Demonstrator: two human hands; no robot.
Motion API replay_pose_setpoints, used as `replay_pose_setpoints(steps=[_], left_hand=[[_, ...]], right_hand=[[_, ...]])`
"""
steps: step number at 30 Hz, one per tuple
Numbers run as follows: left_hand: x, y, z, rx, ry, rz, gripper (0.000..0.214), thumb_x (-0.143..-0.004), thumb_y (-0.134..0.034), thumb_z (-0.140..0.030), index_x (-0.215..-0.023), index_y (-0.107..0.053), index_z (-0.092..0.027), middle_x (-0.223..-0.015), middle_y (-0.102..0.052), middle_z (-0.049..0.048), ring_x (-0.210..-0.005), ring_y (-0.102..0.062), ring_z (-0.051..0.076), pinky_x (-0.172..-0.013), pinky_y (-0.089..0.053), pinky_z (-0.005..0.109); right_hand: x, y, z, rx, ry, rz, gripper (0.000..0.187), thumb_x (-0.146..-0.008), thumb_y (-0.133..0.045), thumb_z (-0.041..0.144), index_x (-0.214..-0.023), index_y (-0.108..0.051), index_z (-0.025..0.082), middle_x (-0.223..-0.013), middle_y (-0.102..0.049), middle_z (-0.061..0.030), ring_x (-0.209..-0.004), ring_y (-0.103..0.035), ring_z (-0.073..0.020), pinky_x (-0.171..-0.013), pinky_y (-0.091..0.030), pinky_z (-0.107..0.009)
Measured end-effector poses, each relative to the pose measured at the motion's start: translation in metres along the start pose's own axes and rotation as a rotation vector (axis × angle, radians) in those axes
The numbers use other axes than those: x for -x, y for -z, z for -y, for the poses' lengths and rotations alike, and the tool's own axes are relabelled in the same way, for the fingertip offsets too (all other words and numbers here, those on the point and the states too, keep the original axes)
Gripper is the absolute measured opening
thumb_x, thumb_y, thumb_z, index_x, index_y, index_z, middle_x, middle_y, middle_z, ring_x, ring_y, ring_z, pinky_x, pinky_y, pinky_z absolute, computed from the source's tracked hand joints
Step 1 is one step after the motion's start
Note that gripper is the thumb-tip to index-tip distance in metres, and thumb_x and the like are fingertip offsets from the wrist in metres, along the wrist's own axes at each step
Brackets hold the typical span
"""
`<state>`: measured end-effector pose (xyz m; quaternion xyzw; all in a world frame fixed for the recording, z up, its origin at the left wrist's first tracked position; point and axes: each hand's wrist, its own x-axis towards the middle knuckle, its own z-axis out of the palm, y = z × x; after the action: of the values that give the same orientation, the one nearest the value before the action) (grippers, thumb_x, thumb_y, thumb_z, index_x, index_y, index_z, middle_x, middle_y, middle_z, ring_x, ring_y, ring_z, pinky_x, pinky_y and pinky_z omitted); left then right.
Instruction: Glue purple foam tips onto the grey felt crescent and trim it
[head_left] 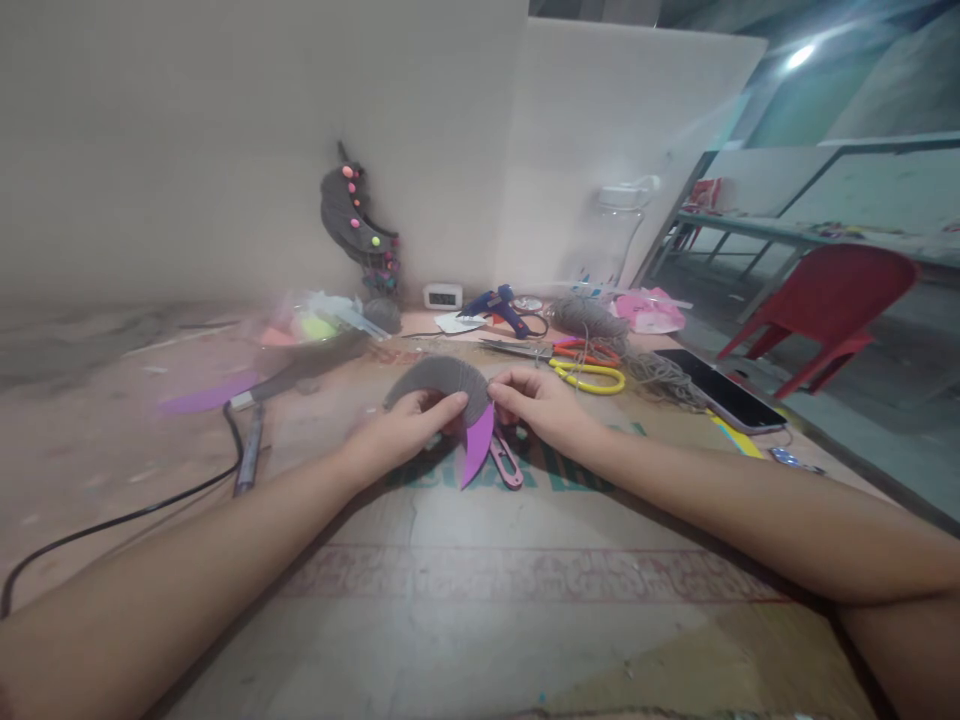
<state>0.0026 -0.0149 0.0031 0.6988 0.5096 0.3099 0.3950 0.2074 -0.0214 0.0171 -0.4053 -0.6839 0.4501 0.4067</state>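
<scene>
A crescent [439,375] wrapped in grey yarn, with a bare purple tip pointing towards me, is held just above the table. My left hand [405,428] grips its inner curve, thumb on top. At the edge where wrapping meets purple, my right hand [541,402] is closed in a pinch on the grey yarn; the strand itself is hardly visible. Pink-handled thread snips [507,466] lie beneath the tip, between both hands. Beyond my right hand are yellow-handled scissors [600,378], orange-handled scissors [589,350] and loose grey yarn [664,380].
A finished-looking crescent with pompoms [352,220] hangs on the board. Along the back are a small digital clock [443,296], a blue glue gun [501,308] and a clear bottle [616,240]. A phone [724,390] lies right; a black cable [150,512] runs left.
</scene>
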Motion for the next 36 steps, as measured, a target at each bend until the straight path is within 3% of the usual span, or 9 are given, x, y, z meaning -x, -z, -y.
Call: replay_pose_setpoints(steps=[6,10,15,21,29,36], left_hand=[[-0.0012,0.0002,0.0034,0.017,0.002,0.043,0.052,-0.079,-0.049,-0.067,-0.074,-0.065,-0.018,-0.077,-0.068,0.0051,-0.07,-0.06,0.018,-0.06,-0.044,0.027],[-0.0003,0.0004,0.0015,0.029,-0.019,0.033,0.051,-0.08,-0.05,-0.067,-0.074,-0.065,-0.018,-0.077,-0.067,0.0048,-0.073,-0.061,0.019,-0.067,-0.047,0.028],[-0.0004,0.0002,-0.0004,0.021,0.009,0.029,0.052,-0.077,-0.051,-0.068,-0.074,-0.064,-0.018,-0.077,-0.067,0.0057,-0.073,-0.061,0.02,-0.065,-0.047,0.028],[-0.0004,0.0007,0.0007,0.003,-0.005,0.032,0.052,-0.079,-0.05,-0.067,-0.074,-0.064,-0.018,-0.077,-0.067,0.005,-0.072,-0.061,0.018,-0.061,-0.044,0.026],[-0.001,0.0002,0.0014,0.007,-0.009,0.036,0.052,-0.079,-0.049,-0.067,-0.072,-0.063,-0.018,-0.074,-0.066,0.0046,-0.068,-0.059,0.018,-0.057,-0.044,0.026],[-0.0014,0.0001,0.0022,0.028,-0.031,0.04,0.05,-0.08,-0.049,-0.066,-0.072,-0.064,-0.019,-0.073,-0.065,0.0032,-0.068,-0.058,0.017,-0.06,-0.043,0.026]], right_hand=[[0.0019,0.0004,0.0022,-0.005,0.006,0.024,0.038,-0.082,-0.06,0.053,-0.069,-0.054,0.018,-0.055,-0.051,0.0046,-0.048,-0.044,-0.0076,-0.048,-0.033,-0.022],[0.002,0.0004,0.0027,-0.022,0.033,0.028,0.045,-0.085,-0.053,0.057,-0.063,-0.051,0.018,-0.056,-0.051,0.0026,-0.051,-0.046,-0.0086,-0.05,-0.035,-0.023],[0.0011,-0.001,0.0024,-0.013,-0.027,0.028,0.033,-0.076,-0.067,0.049,-0.075,-0.056,0.017,-0.056,-0.052,0.005,-0.05,-0.046,-0.0086,-0.048,-0.034,-0.022],[0.0017,-0.0008,0.0001,-0.026,0.006,0.035,0.029,-0.08,-0.063,0.045,-0.076,-0.056,0.017,-0.056,-0.051,0.0054,-0.049,-0.046,-0.0081,-0.049,-0.034,-0.023],[0.002,0.0,0.0007,-0.035,0.015,0.044,0.035,-0.08,-0.062,0.052,-0.075,-0.055,0.018,-0.055,-0.051,0.0053,-0.05,-0.046,-0.0086,-0.049,-0.035,-0.023],[0.0023,0.0005,0.0024,0.008,0.041,0.025,0.043,-0.087,-0.052,0.054,-0.063,-0.05,0.018,-0.055,-0.05,0.0036,-0.049,-0.044,-0.0076,-0.049,-0.034,-0.023]])
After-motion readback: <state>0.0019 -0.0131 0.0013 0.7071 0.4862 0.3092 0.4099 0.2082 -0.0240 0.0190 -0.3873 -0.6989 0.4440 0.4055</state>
